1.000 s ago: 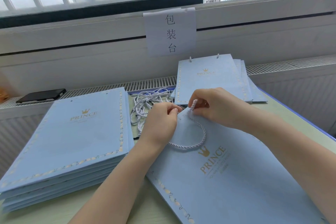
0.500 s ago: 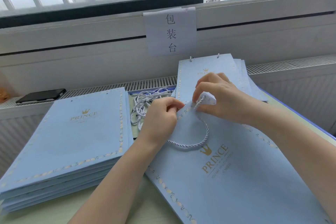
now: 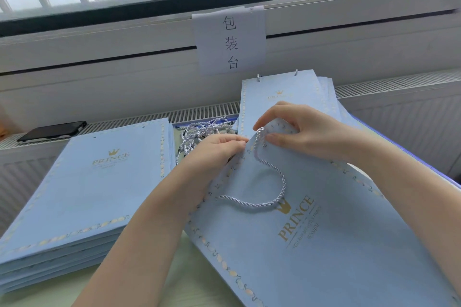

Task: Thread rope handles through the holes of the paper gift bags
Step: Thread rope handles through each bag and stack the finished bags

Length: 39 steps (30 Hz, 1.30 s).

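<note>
On the table by the window, a flat light-blue paper gift bag (image 3: 324,244) lies with a twisted white rope handle (image 3: 272,197) looped across it, left hand (image 3: 214,154) pinching the bag's top edge, right hand (image 3: 296,129) pinching the lifted corner beside the rope's end.
</note>
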Each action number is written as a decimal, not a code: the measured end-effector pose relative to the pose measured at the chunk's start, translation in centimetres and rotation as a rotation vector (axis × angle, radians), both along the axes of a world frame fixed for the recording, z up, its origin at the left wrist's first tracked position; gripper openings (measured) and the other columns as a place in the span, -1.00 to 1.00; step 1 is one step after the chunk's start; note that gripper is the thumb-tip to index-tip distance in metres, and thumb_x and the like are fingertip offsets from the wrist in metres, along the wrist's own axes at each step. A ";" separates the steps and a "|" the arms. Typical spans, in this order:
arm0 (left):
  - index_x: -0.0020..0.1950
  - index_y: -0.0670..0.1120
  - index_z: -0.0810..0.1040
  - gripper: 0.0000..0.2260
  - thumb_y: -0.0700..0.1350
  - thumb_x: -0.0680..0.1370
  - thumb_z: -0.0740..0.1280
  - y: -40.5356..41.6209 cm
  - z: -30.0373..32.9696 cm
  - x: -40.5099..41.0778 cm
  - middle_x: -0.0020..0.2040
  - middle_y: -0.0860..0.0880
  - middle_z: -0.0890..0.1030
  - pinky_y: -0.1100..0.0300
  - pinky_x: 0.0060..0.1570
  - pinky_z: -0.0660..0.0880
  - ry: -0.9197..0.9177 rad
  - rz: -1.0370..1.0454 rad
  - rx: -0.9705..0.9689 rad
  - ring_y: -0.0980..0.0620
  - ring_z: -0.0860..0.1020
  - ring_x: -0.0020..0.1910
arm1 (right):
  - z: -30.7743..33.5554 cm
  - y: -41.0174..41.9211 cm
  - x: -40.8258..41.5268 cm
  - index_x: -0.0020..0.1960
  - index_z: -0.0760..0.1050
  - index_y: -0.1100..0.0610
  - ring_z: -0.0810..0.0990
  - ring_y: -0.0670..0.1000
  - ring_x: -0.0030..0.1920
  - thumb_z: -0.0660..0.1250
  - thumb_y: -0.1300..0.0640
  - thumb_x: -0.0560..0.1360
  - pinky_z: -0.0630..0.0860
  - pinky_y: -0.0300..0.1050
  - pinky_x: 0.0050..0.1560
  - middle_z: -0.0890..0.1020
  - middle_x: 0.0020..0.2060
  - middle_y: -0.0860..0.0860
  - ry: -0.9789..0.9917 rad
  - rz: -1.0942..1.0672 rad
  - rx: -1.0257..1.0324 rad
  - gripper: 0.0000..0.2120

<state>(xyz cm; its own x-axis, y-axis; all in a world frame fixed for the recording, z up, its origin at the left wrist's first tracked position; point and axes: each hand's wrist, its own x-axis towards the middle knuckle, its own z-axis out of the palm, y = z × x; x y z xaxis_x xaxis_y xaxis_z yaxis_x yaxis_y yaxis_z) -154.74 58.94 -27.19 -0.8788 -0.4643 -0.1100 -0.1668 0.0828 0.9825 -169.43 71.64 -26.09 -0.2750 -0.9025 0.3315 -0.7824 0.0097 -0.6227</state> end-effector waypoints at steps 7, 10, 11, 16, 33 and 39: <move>0.12 -0.26 0.58 -0.80 -0.24 0.55 0.26 -0.5 -0.3 0.0 0.04 -0.25 0.62 0.05 0.00 0.53 0.048 -0.090 0.085 -0.13 0.59 -0.08 | -0.3 -0.3 0.1 -0.19 0.57 -0.16 0.50 -0.15 0.02 0.44 0.08 0.44 0.36 -0.22 0.10 0.52 -0.04 -0.09 -0.037 0.033 -0.009 -0.87; 0.09 -0.23 0.61 -0.80 -0.22 0.56 0.24 -0.8 -0.1 0.3 0.00 -0.23 0.63 0.10 -0.12 0.59 0.043 -0.146 0.197 -0.12 0.61 -0.12 | -0.3 -0.3 0.1 -0.21 0.57 -0.18 0.50 -0.15 0.02 0.45 0.09 0.43 0.36 -0.24 0.09 0.50 -0.04 -0.09 -0.022 0.029 -0.010 -0.84; 0.06 -0.22 0.62 -0.80 -0.19 0.56 0.24 -0.8 -0.1 0.4 -0.03 -0.21 0.64 0.12 -0.14 0.60 0.036 -0.159 0.232 -0.10 0.62 -0.13 | -0.3 -0.3 0.1 -0.21 0.57 -0.17 0.49 -0.16 0.01 0.44 0.10 0.43 0.35 -0.27 0.07 0.50 -0.04 -0.10 -0.021 0.028 -0.008 -0.83; 0.25 -0.25 0.48 -0.61 -0.06 0.49 0.31 -1.4 -0.1 0.7 0.14 -0.26 0.52 -0.02 0.11 0.48 0.019 -0.162 0.370 -0.17 0.49 0.08 | -0.3 -0.2 0.3 -0.16 0.56 -0.13 0.48 -0.20 0.00 0.37 0.10 0.49 0.31 -0.36 0.00 0.52 -0.02 -0.09 -0.030 0.030 -0.006 -0.88; 0.09 -0.16 0.59 -0.67 -0.01 0.53 0.16 0.5 -2.3 -1.3 0.01 -0.10 0.57 0.17 0.06 0.32 0.309 0.197 -1.279 -0.10 0.50 0.02 | -0.7 -0.3 -2.4 -0.02 0.54 -0.01 0.44 -0.30 -0.38 0.32 0.24 0.51 0.32 -0.51 -0.34 0.54 -0.29 -0.28 -0.096 -0.269 -0.196 -0.83; -0.09 -0.06 0.65 -0.69 0.08 0.49 0.19 3.3 -4.0 -1.9 -0.11 -0.01 0.62 -0.03 -0.13 0.54 0.301 -0.230 -1.335 -0.11 0.58 -0.14 | -0.9 0.1 -3.8 -0.03 0.56 0.09 0.40 -0.40 -0.37 0.32 0.28 0.51 0.29 -0.52 -0.35 0.45 -0.24 -0.23 -0.132 -0.453 -0.319 -0.88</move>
<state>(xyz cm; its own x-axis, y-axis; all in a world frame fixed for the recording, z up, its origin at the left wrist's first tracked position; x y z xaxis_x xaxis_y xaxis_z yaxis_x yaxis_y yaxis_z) -156.64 62.25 -31.16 -0.8595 0.0904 0.5031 0.1807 0.9744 0.1336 -173.22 71.69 -27.02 -0.6688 -0.5457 0.5049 -0.6594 0.1218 -0.7419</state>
